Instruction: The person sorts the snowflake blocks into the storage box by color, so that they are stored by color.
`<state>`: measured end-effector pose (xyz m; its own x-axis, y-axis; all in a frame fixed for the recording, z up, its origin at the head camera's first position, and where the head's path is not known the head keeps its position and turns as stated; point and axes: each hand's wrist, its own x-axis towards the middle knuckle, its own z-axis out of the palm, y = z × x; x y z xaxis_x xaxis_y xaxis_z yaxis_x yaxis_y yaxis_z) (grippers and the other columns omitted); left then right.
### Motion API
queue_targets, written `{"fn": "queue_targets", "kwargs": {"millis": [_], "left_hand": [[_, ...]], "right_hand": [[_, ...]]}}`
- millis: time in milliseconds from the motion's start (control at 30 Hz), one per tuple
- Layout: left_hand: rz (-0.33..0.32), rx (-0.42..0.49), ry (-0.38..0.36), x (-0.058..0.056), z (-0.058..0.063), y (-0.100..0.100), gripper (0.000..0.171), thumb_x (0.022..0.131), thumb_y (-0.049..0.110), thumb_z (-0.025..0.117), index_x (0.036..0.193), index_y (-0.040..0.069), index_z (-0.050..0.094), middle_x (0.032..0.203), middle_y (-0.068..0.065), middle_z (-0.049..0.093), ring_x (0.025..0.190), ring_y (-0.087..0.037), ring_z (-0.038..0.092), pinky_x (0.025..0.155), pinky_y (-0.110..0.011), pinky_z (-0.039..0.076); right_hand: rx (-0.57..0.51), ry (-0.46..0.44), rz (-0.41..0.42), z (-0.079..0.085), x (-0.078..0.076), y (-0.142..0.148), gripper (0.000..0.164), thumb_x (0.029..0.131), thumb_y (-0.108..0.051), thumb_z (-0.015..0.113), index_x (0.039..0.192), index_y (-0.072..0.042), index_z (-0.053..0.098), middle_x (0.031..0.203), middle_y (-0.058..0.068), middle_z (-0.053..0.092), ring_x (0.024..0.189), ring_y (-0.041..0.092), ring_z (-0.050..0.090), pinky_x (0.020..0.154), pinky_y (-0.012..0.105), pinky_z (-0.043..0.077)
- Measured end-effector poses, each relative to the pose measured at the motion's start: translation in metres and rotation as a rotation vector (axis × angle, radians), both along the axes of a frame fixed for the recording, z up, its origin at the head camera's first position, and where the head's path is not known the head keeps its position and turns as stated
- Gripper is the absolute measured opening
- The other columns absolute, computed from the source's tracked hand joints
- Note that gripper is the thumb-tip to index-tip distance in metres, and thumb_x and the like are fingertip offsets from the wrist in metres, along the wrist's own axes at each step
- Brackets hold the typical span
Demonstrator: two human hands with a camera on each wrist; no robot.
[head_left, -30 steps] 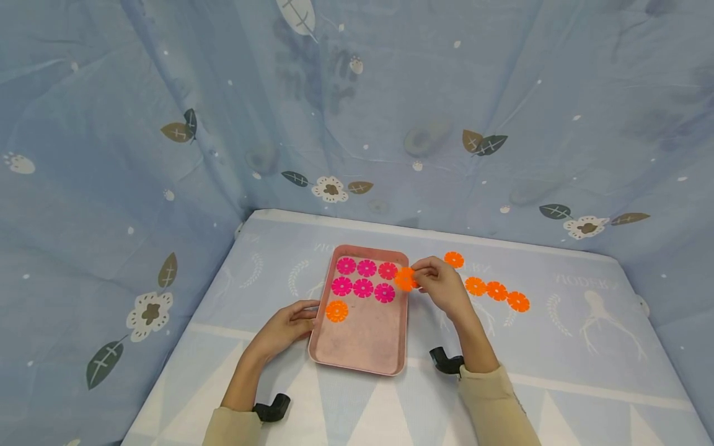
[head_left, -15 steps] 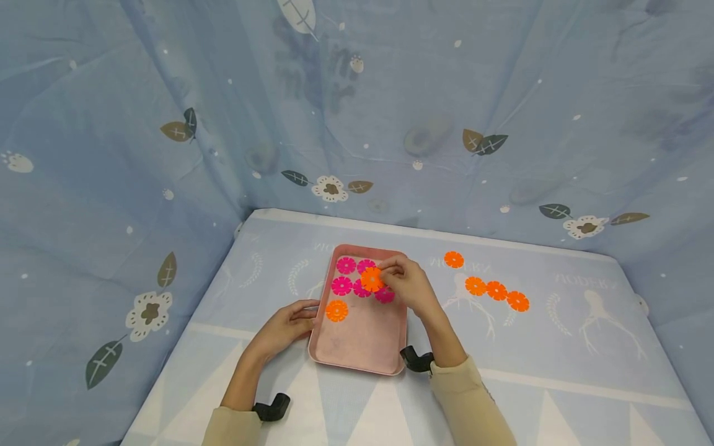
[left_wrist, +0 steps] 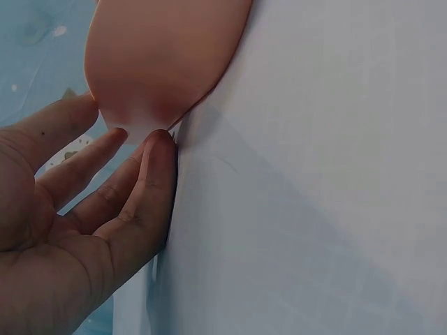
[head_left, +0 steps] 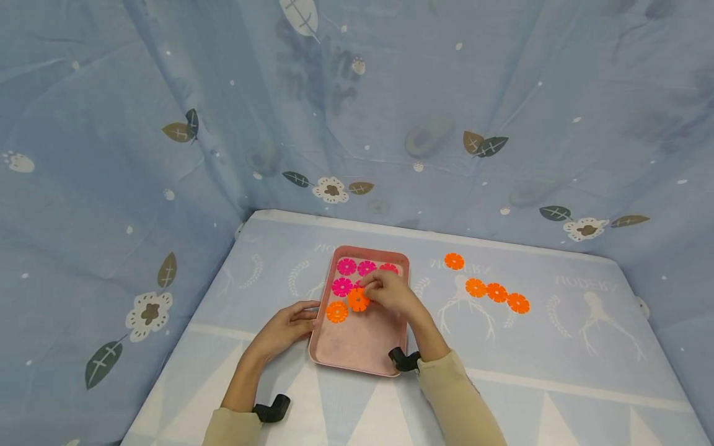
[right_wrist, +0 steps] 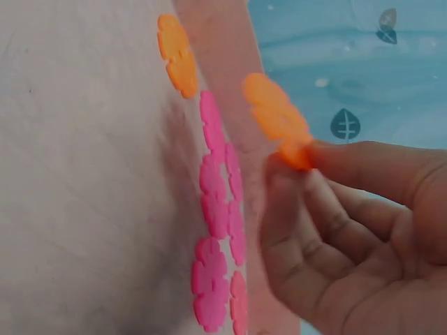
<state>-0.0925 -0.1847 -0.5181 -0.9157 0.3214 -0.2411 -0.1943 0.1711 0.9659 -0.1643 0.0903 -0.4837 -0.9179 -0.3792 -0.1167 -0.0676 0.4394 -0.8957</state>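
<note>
A pink rectangular tray [head_left: 357, 347] lies on the table. My right hand [head_left: 390, 294] pinches an orange flower-shaped disc [head_left: 359, 300] between thumb and fingertips, over the tray. In the right wrist view, this held disc [right_wrist: 276, 115] is tilted and raised off the tray floor. Pink flower-shaped discs [head_left: 346, 267] lie in two rows at the tray's far end, some partly covered by the right hand. Below them at the left lies another orange disc [head_left: 337, 312]. My left hand [head_left: 284, 328] touches the tray's left side with its fingertips, fingers loosely extended.
Right of the tray, three orange discs [head_left: 497, 292] lie in a slanting row on the patterned tablecloth. One more orange disc [head_left: 454, 261] lies farther back. A blue printed curtain [head_left: 390, 124] hangs behind and at the sides.
My right hand has carried the orange disc leftward from the tray's right rim, then toward the near side, close to the orange disc inside. The left hand has stayed put.
</note>
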Motion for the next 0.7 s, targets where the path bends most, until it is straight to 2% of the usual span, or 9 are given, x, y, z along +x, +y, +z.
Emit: {"fn": "queue_targets", "kwargs": {"millis": [167, 433, 700], "left_hand": [[-0.004, 0.003, 0.0, 0.0003, 0.0004, 0.0001, 0.045, 0.1, 0.005, 0.058, 0.144, -0.001, 0.05, 0.132, -0.025, 0.056, 0.118, -0.035, 0.059, 0.093, -0.038, 0.053], [-0.019, 0.012, 0.006, 0.0001, 0.0007, -0.0004, 0.046, 0.1, 0.006, 0.058, 0.145, 0.0, 0.049, 0.133, -0.025, 0.056, 0.118, -0.035, 0.059, 0.094, -0.038, 0.053], [-0.017, 0.012, 0.008, 0.0002, 0.0002, -0.0006, 0.046, 0.1, 0.007, 0.059, 0.144, 0.0, 0.049, 0.132, -0.024, 0.056, 0.117, -0.034, 0.06, 0.094, -0.038, 0.053]], "right_hand": [[0.102, -0.041, 0.06, -0.0032, 0.0007, -0.0036, 0.009, 0.091, 0.0, 0.066, 0.099, 0.0, 0.068, 0.081, 0.005, 0.062, 0.073, 0.021, 0.058, 0.066, 0.028, 0.053], [0.195, -0.074, 0.071, -0.0058, 0.0018, -0.0065, 0.007, 0.09, 0.002, 0.067, 0.096, -0.002, 0.068, 0.081, 0.006, 0.062, 0.068, 0.029, 0.063, 0.061, 0.032, 0.057], [0.242, -0.065, 0.054, 0.0007, 0.0029, -0.0055, 0.005, 0.092, 0.001, 0.068, 0.097, -0.001, 0.067, 0.081, 0.006, 0.063, 0.069, 0.027, 0.063, 0.062, 0.03, 0.057]]}}
